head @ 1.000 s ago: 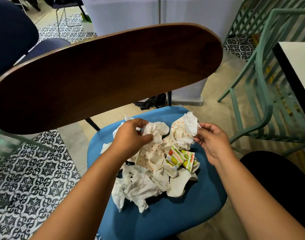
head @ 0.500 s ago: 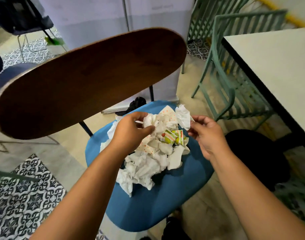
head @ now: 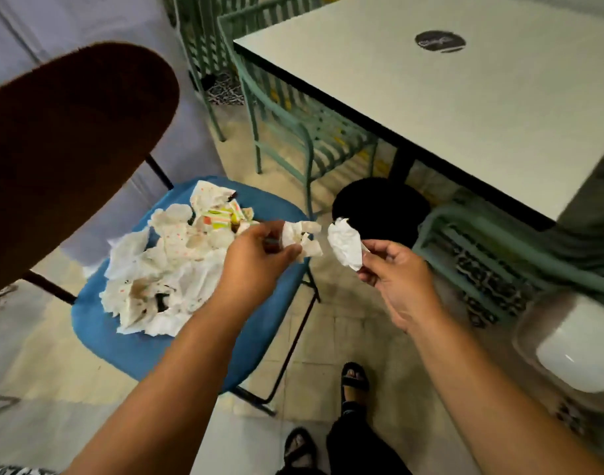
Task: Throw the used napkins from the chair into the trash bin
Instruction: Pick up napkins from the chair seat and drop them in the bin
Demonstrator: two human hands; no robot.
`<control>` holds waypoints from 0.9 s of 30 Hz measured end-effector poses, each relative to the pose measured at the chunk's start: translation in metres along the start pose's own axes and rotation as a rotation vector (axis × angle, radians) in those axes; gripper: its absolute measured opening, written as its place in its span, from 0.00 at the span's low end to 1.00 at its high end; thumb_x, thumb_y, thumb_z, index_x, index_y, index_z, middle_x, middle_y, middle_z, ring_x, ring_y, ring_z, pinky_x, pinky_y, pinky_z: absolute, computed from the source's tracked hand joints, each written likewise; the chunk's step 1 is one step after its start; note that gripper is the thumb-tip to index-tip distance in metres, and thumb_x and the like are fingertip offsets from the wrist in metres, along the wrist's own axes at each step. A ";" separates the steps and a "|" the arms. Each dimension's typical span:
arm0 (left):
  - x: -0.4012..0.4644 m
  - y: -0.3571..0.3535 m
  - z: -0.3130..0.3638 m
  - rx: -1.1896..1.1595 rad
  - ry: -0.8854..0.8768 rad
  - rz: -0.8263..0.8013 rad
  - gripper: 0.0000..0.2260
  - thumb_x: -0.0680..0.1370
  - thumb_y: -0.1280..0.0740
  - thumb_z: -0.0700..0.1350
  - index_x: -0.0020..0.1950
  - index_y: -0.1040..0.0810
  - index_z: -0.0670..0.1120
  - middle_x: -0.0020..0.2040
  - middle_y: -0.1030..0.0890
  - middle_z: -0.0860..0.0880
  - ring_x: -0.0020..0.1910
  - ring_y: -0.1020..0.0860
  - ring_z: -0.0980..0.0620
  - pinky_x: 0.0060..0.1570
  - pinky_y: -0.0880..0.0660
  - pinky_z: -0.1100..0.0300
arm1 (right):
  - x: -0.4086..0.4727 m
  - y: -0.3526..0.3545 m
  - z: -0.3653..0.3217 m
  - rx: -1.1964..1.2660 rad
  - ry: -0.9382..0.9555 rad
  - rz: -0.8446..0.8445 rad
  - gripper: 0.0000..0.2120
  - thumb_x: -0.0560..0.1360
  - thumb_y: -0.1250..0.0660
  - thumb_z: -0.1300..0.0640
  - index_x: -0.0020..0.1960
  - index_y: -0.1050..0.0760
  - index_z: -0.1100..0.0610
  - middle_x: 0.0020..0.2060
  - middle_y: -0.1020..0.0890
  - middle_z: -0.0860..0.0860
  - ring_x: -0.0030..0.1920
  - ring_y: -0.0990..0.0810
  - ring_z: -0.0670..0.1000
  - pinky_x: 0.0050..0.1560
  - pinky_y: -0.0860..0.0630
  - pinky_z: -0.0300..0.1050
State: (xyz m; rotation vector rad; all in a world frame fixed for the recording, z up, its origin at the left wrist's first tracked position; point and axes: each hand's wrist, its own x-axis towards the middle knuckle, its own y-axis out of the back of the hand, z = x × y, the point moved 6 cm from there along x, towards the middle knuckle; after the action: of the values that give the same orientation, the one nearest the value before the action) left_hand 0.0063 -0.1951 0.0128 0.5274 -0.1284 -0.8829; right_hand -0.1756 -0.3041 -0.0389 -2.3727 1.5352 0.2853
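A heap of crumpled used napkins (head: 163, 269), white and dotted, lies on the blue chair seat (head: 129, 351). My left hand (head: 256, 265) pinches a small crumpled napkin (head: 302, 240) just past the seat's right edge. My right hand (head: 400, 279) pinches a white crumpled napkin (head: 345, 243) between thumb and fingers, in front of the round black trash bin (head: 382, 207). The bin stands on the floor to the right of the chair, under the table's edge. Both held napkins hang in the air, a short gap apart.
The chair's dark wooden backrest (head: 64, 156) fills the left. A white table (head: 448, 108) with a black edge stands at the right, green metal chairs (head: 293, 132) behind and beside it. A white lidded container (head: 574, 354) sits low right. Sandalled feet (head: 353, 378) stand below.
Both hands have lifted off the pile, each carrying a napkin rightward toward the black bin. The view has swung right, so the table and bin now show more fully.
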 end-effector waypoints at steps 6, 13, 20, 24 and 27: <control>-0.031 -0.127 0.046 0.037 -0.076 -0.236 0.20 0.74 0.26 0.45 0.64 0.25 0.48 0.49 0.19 0.52 0.41 0.21 0.62 0.40 0.25 0.67 | -0.055 0.140 0.007 0.063 -0.011 0.276 0.05 0.73 0.32 0.64 0.47 0.21 0.57 0.39 0.18 0.53 0.35 0.23 0.49 0.38 0.26 0.40; -0.075 -0.286 0.086 0.151 -0.106 -0.466 0.16 0.75 0.28 0.47 0.62 0.23 0.49 0.48 0.22 0.57 0.43 0.23 0.64 0.39 0.29 0.74 | -0.097 0.306 0.039 0.044 -0.110 0.536 0.08 0.73 0.30 0.65 0.50 0.21 0.56 0.42 0.17 0.57 0.34 0.22 0.50 0.36 0.25 0.41; -0.100 -0.433 0.101 0.156 -0.053 -0.559 0.14 0.73 0.26 0.46 0.57 0.21 0.50 0.47 0.19 0.55 0.39 0.23 0.64 0.33 0.29 0.75 | -0.100 0.455 0.074 -0.273 -0.144 0.726 0.07 0.71 0.28 0.62 0.49 0.18 0.56 0.44 0.15 0.56 0.41 0.17 0.53 0.48 0.19 0.53; -0.105 -0.489 0.093 0.178 -0.048 -0.582 0.16 0.74 0.26 0.46 0.60 0.23 0.51 0.49 0.20 0.54 0.41 0.21 0.60 0.39 0.27 0.69 | -0.081 0.487 0.084 -0.553 -0.124 0.705 0.08 0.71 0.28 0.62 0.50 0.17 0.59 0.44 0.14 0.54 0.45 0.17 0.52 0.51 0.21 0.46; -0.103 -0.515 0.082 0.168 -0.041 -0.586 0.16 0.73 0.26 0.44 0.61 0.22 0.50 0.50 0.19 0.52 0.44 0.20 0.55 0.41 0.26 0.67 | -0.061 0.492 0.101 -0.730 -0.121 0.633 0.08 0.70 0.29 0.65 0.49 0.17 0.62 0.47 0.15 0.58 0.47 0.17 0.56 0.51 0.25 0.41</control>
State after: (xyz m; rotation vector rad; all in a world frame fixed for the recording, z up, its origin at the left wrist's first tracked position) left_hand -0.4465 -0.4142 -0.1578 0.7198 -0.0860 -1.4634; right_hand -0.6498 -0.4054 -0.1836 -2.1493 2.3782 1.2897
